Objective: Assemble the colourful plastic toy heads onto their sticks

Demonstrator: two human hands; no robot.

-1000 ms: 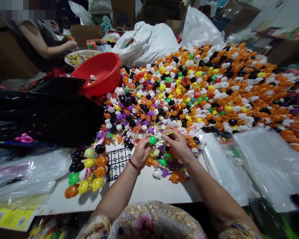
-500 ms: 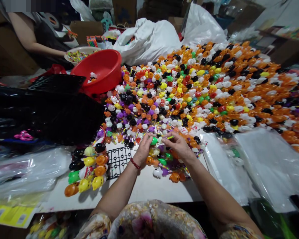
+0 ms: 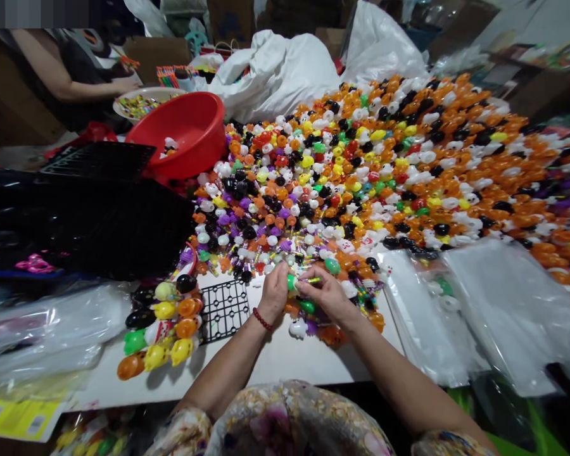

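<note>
Both hands, left hand (image 3: 274,292) and right hand (image 3: 323,294), pinch a green toy (image 3: 291,282) near the table's (image 3: 285,358) front, a rack (image 3: 164,326) partly filled at left, the huge pile (image 3: 384,164) still unsorted beyond

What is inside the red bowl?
The red bowl shows a few small white and orange toys near its left inner wall. Its near rim hides the bottom, so anything there cannot be seen.

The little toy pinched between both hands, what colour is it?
Green toy, seen in the head view.
</note>
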